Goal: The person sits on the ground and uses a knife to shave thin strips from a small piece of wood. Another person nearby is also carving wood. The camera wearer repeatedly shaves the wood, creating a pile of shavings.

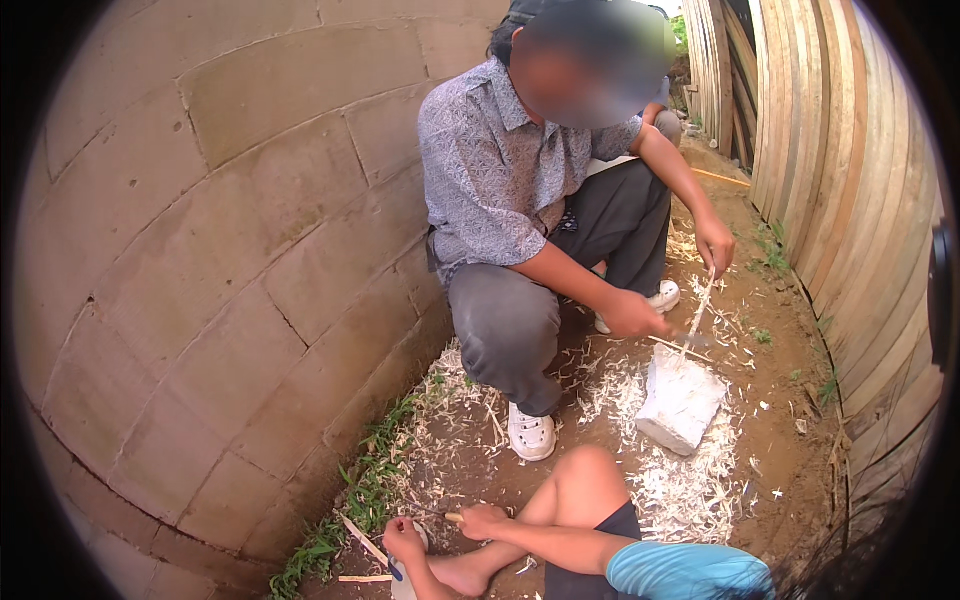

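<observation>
Most of the pale handle (454, 517) is hidden inside the right hand (484, 522)

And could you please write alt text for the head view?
The wearer's right hand grips a pale-handled tool, with the left hand close by. Opposite, a crouching co-worker holds a pale stick over a white block amid scattered shavings, between a block wall and wooden planks.

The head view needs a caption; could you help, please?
Slim tool in right grip; squatting coworker amid pale shavings.
</observation>
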### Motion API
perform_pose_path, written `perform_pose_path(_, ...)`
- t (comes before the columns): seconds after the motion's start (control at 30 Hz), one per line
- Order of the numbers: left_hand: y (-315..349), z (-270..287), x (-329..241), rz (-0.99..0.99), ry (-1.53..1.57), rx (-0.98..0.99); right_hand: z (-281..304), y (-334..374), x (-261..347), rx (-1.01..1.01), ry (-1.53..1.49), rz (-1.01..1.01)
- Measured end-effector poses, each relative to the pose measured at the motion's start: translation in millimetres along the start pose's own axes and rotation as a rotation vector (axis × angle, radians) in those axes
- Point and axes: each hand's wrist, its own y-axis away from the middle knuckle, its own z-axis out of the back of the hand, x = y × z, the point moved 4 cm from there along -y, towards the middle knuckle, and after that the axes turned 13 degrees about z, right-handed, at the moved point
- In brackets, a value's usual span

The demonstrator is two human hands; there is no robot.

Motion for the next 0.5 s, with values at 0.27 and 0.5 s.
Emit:
perform_pose_path(0.27,-2.9,1.1,11.3,0.036,-0.051,0.012,17.2,12.0,16.2,-0.114,-0.020,0.117)
perform_pose_path(0.5,1.6,12.8,-0.6,-0.024,-0.240,-0.067,41.7,17.1,40.1,-0.548,-0.183,0.289)
